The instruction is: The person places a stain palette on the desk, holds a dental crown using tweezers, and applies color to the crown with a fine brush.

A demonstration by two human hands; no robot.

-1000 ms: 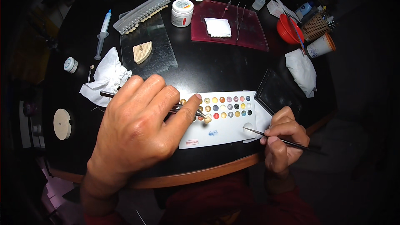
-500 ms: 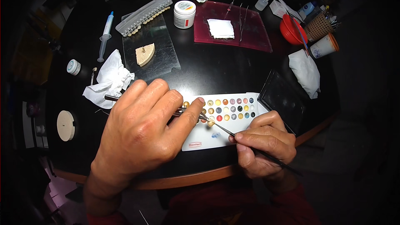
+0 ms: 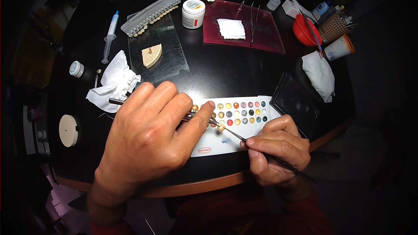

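Since your left grip [image 3: 150, 135] holds dark metal tweezers [image 3: 190, 114], the round cream knob [image 3: 220, 128] seems steadied; your right [image 3: 278, 152] pinches a slim black brush [image 3: 235, 136]. Control likely explains both.

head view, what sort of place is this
Probably a dental laboratory, judging by the tooth shade guide, the white palette with its small coloured wells, and the honeycomb firing tray.
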